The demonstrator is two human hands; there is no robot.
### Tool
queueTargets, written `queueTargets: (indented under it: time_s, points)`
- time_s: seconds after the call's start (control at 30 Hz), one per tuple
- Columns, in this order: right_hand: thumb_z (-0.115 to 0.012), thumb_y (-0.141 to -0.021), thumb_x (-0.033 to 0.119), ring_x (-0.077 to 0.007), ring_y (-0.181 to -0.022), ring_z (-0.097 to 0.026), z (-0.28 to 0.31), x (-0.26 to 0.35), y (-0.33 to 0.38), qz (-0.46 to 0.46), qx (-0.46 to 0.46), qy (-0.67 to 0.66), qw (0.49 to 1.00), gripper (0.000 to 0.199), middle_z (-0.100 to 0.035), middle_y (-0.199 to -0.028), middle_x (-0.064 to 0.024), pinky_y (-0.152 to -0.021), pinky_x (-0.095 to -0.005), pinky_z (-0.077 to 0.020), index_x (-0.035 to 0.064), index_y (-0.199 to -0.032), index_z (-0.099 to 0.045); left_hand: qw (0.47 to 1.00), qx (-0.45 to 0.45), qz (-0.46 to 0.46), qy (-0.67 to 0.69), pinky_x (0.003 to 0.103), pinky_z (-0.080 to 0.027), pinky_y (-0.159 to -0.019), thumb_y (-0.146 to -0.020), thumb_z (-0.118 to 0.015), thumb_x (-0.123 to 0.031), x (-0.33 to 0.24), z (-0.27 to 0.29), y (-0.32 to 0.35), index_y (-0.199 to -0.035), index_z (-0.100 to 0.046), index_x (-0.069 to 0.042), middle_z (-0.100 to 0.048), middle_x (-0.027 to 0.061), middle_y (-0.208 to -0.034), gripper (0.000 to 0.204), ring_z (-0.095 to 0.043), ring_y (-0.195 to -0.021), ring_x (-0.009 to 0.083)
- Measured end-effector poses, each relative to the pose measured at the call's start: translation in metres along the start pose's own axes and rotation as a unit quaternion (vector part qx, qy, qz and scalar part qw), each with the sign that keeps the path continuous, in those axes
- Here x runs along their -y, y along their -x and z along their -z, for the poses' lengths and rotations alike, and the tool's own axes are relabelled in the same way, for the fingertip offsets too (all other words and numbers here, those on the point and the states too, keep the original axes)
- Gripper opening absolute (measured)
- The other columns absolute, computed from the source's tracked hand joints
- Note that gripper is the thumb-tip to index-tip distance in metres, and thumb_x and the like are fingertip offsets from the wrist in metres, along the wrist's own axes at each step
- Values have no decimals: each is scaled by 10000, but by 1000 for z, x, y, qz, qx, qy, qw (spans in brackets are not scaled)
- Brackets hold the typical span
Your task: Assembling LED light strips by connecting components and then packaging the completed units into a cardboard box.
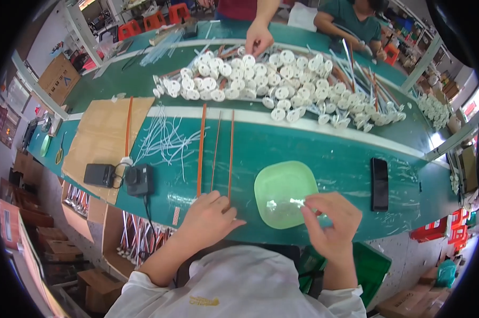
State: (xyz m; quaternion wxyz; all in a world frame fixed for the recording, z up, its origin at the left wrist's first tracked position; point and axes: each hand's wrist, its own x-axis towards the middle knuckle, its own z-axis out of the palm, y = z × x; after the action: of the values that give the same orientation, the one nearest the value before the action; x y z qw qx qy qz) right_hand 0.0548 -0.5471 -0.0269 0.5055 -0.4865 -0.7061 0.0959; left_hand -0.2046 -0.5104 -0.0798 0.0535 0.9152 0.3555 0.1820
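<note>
Both curl, grips unclear: left hand by brown strips, right hand at bowl.

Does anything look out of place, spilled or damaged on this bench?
One untidy spot: thin, whitish, plastic-looking strands lie loosely tangled, crossing in many directions, while the three long, narrow reddish-brown strips beside them, by the left hand, run roughly parallel. I see no clear spill or damage.
</note>
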Motion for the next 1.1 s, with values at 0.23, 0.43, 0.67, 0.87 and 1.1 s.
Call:
queueTargets:
  time_s: [0.23,0.43,0.67,0.87,1.1]
  points:
    - [-739,-782,57,-200,-721,-675,-29,-68,-127,47,-53,143,987,161,-707,-872,-127,-576,-290,-519,12,-932,-704,997,-70,19,-34,365,-400,-652,-718,-793,-349,12,0,16,-855,-694,-138,-460,13,-772,270,-494,-766,220]
    - [-739,-793,115,-169,-708,-674,-52,-111,-153,-34,-25,118,992,144,-717,-853,-121,-590,-275,-520,15,-895,-721,992,-127,20,-14,376,-443,-810,-697,-810,-340,21,4,24,-887,-697,-151,-617,-9,-965,290,-574,-917,219]
    - [-745,-771,18,-155,-597,-637,-39,-145,-94,38,-74,112,990,58,-682,-734,-91,-550,-268,-502,21,-806,-699,982,-185,38,-26,431,-438,-884,-701,-813,-320,35,-12,31,-951,-686,-136,-629,8,-1045,335,-577,-976,231]
    - [-755,-747,1,-164,-509,-596,-40,-180,-62,45,-135,126,982,96,-647,-661,-64,-482,-263,-450,45,-765,-671,965,-207,141,-80,479,-450,-866,-732,-771,-303,4,14,36,-1065,-667,-82,-619,138,-1125,413,-585,-1023,342]
    - [-757,-752,13,-145,-532,-631,-49,-176,-69,-29,-105,110,988,70,-662,-642,-81,-526,-244,-480,10,-749,-686,953,-249,151,-87,550,-429,-889,-794,-689,-396,11,-24,47,-1171,-633,-59,-576,212,-1246,508,-551,-1085,416]
